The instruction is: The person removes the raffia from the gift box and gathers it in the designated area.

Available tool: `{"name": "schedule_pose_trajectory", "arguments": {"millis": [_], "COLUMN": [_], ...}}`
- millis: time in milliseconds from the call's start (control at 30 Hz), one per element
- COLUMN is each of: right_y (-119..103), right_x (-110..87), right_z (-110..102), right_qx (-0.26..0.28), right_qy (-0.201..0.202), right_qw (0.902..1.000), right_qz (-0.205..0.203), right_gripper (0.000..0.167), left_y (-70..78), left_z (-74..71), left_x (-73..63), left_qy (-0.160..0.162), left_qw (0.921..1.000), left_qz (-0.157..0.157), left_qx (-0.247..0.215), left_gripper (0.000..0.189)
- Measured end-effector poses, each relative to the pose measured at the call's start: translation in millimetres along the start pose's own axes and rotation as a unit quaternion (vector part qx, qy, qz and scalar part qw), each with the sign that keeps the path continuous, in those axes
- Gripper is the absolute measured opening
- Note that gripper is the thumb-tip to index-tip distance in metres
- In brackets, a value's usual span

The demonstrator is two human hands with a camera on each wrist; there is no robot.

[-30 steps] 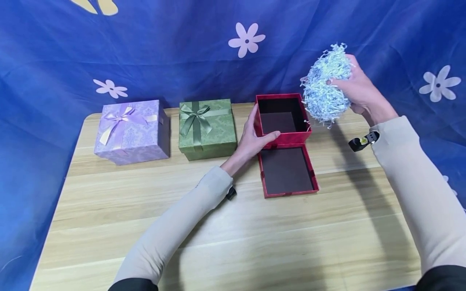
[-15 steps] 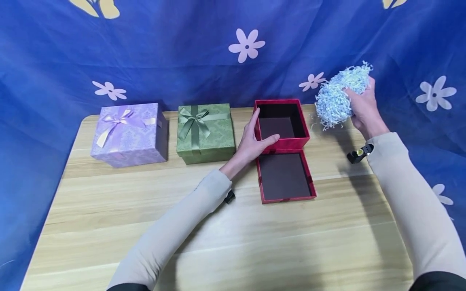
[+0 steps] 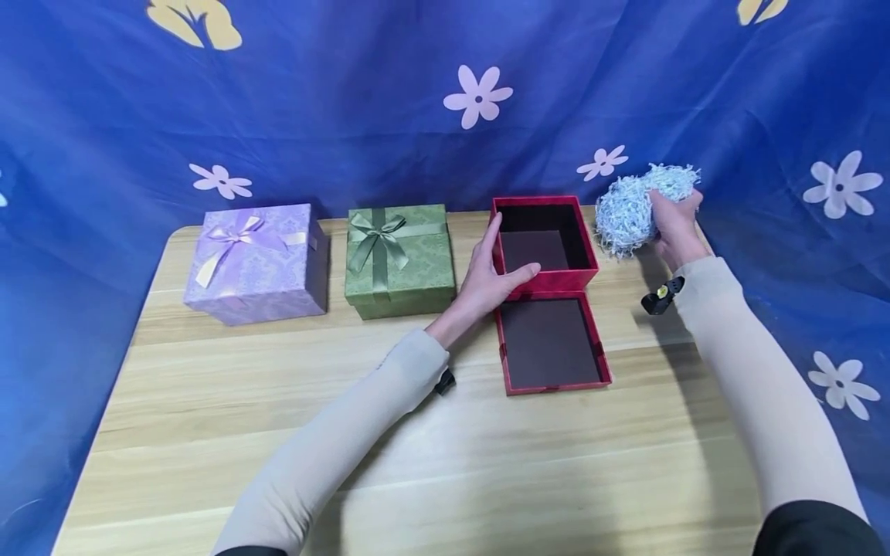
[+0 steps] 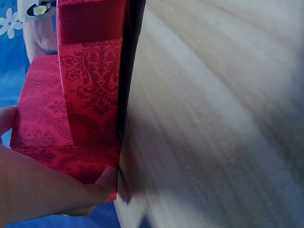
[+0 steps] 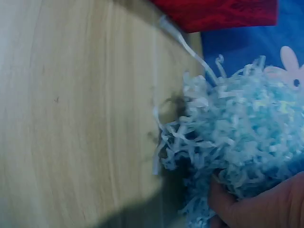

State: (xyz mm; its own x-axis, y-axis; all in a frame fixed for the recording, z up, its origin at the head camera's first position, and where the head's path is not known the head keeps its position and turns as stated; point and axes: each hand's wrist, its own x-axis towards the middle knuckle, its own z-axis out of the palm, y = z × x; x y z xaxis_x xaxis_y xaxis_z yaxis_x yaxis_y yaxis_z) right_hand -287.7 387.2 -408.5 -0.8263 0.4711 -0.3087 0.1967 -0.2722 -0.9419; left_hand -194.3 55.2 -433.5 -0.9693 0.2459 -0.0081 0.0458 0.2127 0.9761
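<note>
In the head view, an uncovered red gift box (image 3: 556, 279) with a dark inside stands at the back of the table. My left hand (image 3: 484, 279) holds its near left corner, with the thumb over the front rim and the fingers along the left side. The left wrist view shows its patterned red wall (image 4: 42, 109) between thumb and fingers. To the right of the box, my right hand (image 3: 676, 225) grips a fluffy bundle of pale blue shredded paper (image 3: 624, 216), low near the table's back edge. Loose strands (image 5: 190, 52) stick out from the bundle in the right wrist view.
A red box lid (image 3: 549, 344) lies inside-up against the front of the red box. Left of it stand a green gift box (image 3: 417, 255) and a lilac gift box (image 3: 278, 266), both lidded and ribboned. A blue flowered cloth (image 3: 389, 100) hangs behind the wooden table (image 3: 278, 386).
My right hand has lowered the shredded paper from above toward the tabletop, right of the red box. My left hand stays on the box. The head view has shifted slightly.
</note>
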Motion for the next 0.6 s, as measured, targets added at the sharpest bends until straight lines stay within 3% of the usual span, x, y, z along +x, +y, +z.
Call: {"name": "schedule_pose_trajectory", "arguments": {"millis": [167,300,400,500,600], "right_y": [6,8,7,7,9], "right_x": [0.0,-2.0,-5.0,-10.2,-17.8], "right_z": [-1,1,1,-2,-7], "right_qx": [-0.098,-0.121,-0.148,-0.213,-0.301], "right_qy": [-0.005,-0.051,-0.077,-0.078,-0.058], "right_qw": [0.9941,0.9910,0.9858,0.9740,0.9511], "right_qz": [0.045,0.029,0.015,-0.009,-0.040], "right_gripper": [0.107,0.126,0.128,0.126,0.123], "left_y": [-1.6,-2.9,-2.9,-2.6,-2.9], "left_z": [2.4,2.1,1.5,1.1,1.6], "left_x": [-1.6,-2.1,-1.6,-0.7,0.3], "left_qy": [0.003,0.005,0.007,0.009,0.008], "left_qw": [1.0000,1.0000,1.0000,1.0000,1.0000], "left_qz": [0.000,0.001,0.001,0.002,0.002], "left_qx": [-0.006,-0.005,-0.003,-0.002,0.001], "left_gripper": [0.109,0.109,0.109,0.109,0.108]}}
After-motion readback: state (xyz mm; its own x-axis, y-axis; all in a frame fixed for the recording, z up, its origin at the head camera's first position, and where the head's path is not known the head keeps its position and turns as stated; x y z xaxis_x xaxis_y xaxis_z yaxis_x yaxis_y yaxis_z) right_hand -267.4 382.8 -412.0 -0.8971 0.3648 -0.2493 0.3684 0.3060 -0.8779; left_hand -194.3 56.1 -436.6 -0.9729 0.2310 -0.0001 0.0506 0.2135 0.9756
